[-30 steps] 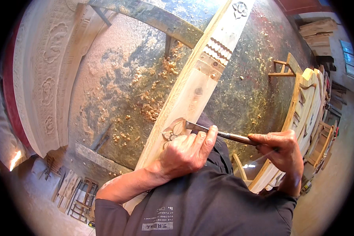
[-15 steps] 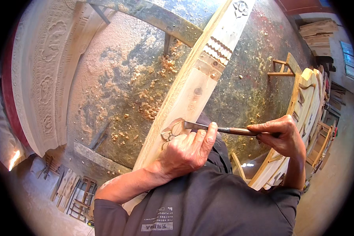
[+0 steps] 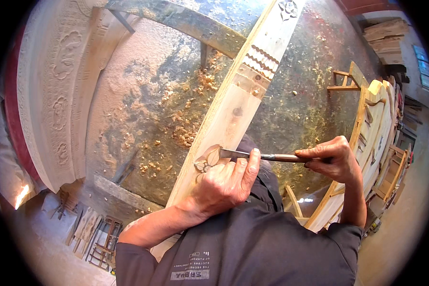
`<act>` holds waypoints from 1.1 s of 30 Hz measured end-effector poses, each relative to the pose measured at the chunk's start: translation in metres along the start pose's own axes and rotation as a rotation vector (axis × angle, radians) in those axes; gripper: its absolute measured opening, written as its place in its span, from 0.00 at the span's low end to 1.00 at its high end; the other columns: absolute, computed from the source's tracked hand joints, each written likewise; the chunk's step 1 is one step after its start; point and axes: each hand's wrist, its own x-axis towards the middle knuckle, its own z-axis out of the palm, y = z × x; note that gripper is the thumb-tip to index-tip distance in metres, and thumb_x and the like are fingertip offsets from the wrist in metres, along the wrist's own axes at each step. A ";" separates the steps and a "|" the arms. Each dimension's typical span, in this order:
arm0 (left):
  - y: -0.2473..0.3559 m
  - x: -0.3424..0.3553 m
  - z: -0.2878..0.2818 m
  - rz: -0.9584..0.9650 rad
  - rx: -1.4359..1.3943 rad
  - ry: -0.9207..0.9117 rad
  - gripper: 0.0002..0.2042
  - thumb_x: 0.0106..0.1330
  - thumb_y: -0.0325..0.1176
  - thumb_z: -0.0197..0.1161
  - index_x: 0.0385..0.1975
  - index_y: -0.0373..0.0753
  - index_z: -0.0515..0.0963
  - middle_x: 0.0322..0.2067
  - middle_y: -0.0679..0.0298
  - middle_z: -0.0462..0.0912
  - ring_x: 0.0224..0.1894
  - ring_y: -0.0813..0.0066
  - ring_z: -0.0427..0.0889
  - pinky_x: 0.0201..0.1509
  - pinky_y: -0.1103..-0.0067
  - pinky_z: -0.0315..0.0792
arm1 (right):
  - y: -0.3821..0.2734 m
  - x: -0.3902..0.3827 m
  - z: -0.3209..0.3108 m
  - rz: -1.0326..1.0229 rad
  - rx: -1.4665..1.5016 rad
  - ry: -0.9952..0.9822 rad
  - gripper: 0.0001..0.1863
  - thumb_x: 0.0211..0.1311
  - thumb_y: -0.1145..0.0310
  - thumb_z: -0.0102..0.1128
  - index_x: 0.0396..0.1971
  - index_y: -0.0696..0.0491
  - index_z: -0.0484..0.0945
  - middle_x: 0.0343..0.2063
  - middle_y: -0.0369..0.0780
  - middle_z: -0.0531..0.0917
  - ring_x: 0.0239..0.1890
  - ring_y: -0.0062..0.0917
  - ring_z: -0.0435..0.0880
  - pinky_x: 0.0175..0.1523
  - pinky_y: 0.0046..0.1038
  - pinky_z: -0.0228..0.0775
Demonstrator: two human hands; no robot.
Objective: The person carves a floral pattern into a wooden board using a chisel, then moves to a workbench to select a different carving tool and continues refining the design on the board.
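A long pale wooden beam (image 3: pixel 224 119) runs from the far right toward me, with a flower relief (image 3: pixel 206 162) cut into its near part. A carving chisel (image 3: pixel 267 156) lies across the beam's right side, its blade end on a petal. My right hand (image 3: pixel 331 159) is closed around the dark wooden handle. My left hand (image 3: pixel 228 183) rests on the beam beside the flower, with its fingers closed on the chisel's metal shank. Its fingertips are partly hidden. Farther up the beam are wavy grooves (image 3: pixel 261 61) and another carved flower (image 3: pixel 288 9).
At the left stands a large carved wooden panel (image 3: pixel 57 105). A dusty trestle bar (image 3: pixel 186 21) reaches the beam. Shavings (image 3: pixel 190 128) litter the floor. To my right, a wooden bench (image 3: pixel 367 128) holds several tools, and boards (image 3: pixel 386 40) are stacked behind.
The chisel and my right hand have shifted slightly left, and the chisel lies a little more level. My left hand stays by the flower. The whole view has moved slightly.
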 end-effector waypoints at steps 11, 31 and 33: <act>0.005 -0.009 -0.003 0.078 -0.079 0.087 0.24 0.61 0.26 0.65 0.60 0.26 0.81 0.30 0.67 0.82 0.19 0.85 0.71 0.20 0.81 0.60 | -0.027 -0.027 0.003 0.131 0.053 0.040 0.20 0.53 0.82 0.77 0.48 0.54 0.92 0.32 0.47 0.93 0.30 0.25 0.93 0.34 0.24 0.81; 0.001 -0.006 -0.003 0.025 -0.053 0.047 0.22 0.68 0.29 0.61 0.60 0.26 0.80 0.34 0.60 0.85 0.21 0.82 0.76 0.24 0.84 0.69 | -0.029 -0.001 -0.008 0.228 0.044 -0.041 0.19 0.56 0.81 0.74 0.49 0.57 0.91 0.33 0.44 0.94 0.33 0.20 0.92 0.39 0.24 0.83; 0.002 -0.004 -0.004 0.045 -0.063 0.067 0.21 0.67 0.29 0.62 0.59 0.27 0.81 0.35 0.59 0.85 0.21 0.83 0.75 0.23 0.84 0.69 | -0.025 0.008 -0.013 0.175 0.038 -0.035 0.18 0.56 0.80 0.74 0.49 0.57 0.92 0.32 0.43 0.93 0.32 0.19 0.92 0.38 0.23 0.82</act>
